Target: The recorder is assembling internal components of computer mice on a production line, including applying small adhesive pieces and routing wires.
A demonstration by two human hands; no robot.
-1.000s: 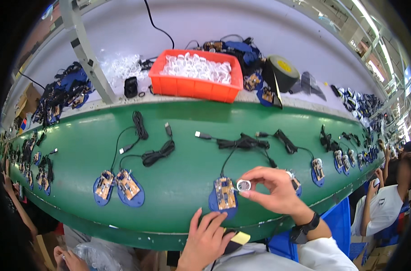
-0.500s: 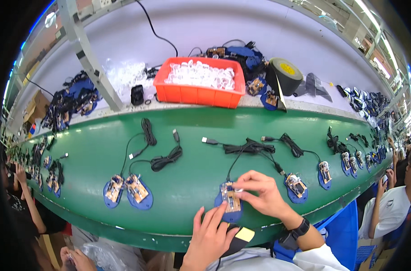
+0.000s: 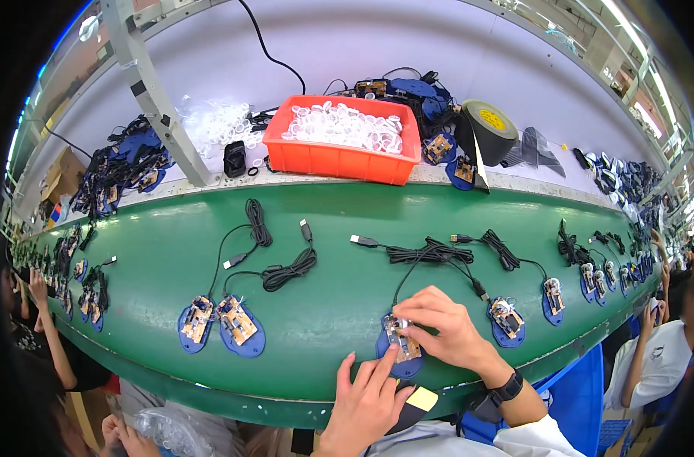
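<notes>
In front of me lies a blue mouse base (image 3: 407,369) with a tan circuit board (image 3: 409,349) on it and a black cable running away from its far end. My right hand (image 3: 447,329) is closed over the far part of the board, with thumb and fingertips pinched on a small whitish plastic piece (image 3: 401,324). Its exact shape is mostly hidden by the fingers. My left hand (image 3: 364,401) has its fingers apart, and the index fingertip rests on the board's left edge. Beside its thumb is a black thing with a yellow patch (image 3: 422,398).
More mouse bases with boards (image 3: 240,324) and coiled cables (image 3: 290,270) lie along the green belt (image 3: 324,217). A red bin (image 3: 339,162) of clear plastic pieces stands on the back ledge, near a black roll (image 3: 490,131). Other people sit at both sides.
My right fingertips stay pinched at the board's far part, and my left index finger stays on its edge. The whole scene has shifted slightly right in view.
</notes>
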